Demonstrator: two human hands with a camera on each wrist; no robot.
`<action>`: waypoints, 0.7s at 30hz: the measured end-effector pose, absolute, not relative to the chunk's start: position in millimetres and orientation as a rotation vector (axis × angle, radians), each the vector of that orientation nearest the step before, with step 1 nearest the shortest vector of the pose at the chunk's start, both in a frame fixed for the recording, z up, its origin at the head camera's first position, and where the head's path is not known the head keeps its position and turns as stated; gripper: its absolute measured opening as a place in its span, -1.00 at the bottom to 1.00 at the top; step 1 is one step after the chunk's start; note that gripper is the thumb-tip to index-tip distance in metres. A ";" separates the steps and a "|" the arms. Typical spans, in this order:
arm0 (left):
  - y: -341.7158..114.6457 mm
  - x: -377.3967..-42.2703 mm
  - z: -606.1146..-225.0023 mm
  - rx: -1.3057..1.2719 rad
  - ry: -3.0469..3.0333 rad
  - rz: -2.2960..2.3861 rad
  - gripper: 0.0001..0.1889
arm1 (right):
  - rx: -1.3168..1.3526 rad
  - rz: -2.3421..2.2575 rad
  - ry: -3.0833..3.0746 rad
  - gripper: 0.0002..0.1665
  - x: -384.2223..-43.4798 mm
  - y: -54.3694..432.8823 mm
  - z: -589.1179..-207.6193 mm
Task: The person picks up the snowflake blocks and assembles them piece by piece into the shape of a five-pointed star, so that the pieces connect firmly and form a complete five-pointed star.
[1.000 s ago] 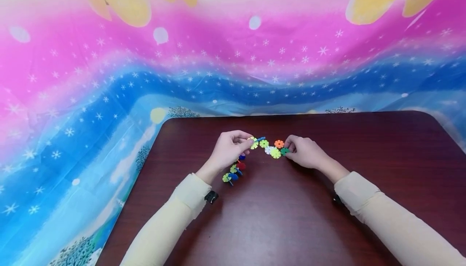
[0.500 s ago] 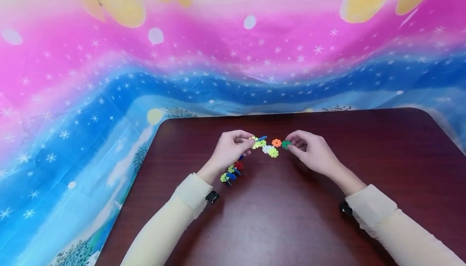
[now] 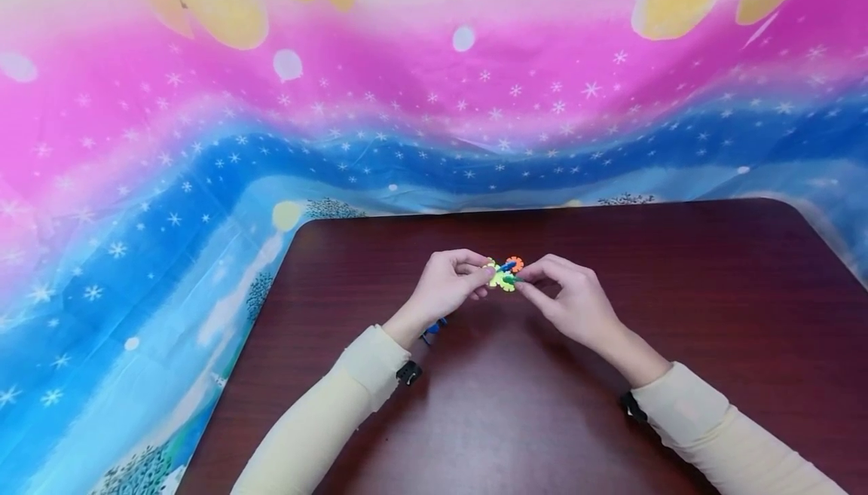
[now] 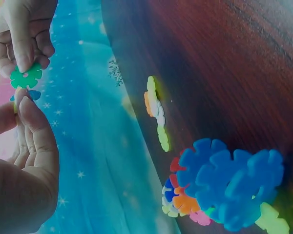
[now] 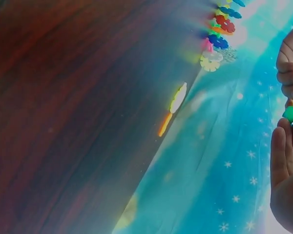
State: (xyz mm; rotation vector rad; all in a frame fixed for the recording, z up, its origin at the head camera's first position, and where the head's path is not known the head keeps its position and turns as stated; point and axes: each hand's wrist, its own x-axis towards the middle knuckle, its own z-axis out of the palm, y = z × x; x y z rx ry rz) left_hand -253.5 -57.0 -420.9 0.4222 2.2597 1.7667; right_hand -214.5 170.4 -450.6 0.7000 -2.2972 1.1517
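Observation:
In the head view my left hand [image 3: 450,282] pinches a yellow-green notched plastic disc with a blue disc [image 3: 505,267] joined to it. My right hand [image 3: 570,295] pinches a green disc [image 4: 26,77] between thumb and fingertips. The left wrist view has the green disc right beside the blue one; whether they interlock is unclear. Loose discs lie flat on the table behind the hands: an orange disc [image 3: 515,263], a white disc [image 4: 160,114] and two yellow-green discs.
A cluster of discs, blue [image 4: 224,180], red, orange and other colours, sits on the dark wooden table [image 3: 678,276] below my left hand, mostly hidden in the head view. A printed snowflake cloth [image 3: 380,126] hangs behind the table's far edge.
Both hands have come together. The green disc, picked up from among the loose discs, has moved left to the blue disc, while my left hand has shifted right.

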 end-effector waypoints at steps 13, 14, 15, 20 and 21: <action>-47.7 -242.8 -427.0 0.361 2.258 1.872 -0.84 | 0.820 0.968 -2.197 -0.66 -211.4 165.7 -452.5; -47.3 -241.5 -428.0 0.348 2.257 1.882 -0.85 | 0.826 0.954 -2.199 -0.66 -211.1 165.1 -452.4; -47.0 -240.0 -428.9 0.338 2.257 1.892 -0.86 | 0.835 0.942 -2.197 -0.65 -210.9 164.4 -452.5; -46.0 -235.1 -435.7 0.338 2.236 1.927 -0.87 | 0.885 0.843 -2.204 -0.69 -210.4 161.2 -453.6; -46.3 -234.7 -437.3 0.341 2.239 1.928 -0.87 | 0.896 0.830 -2.205 -0.69 -210.6 160.7 -454.0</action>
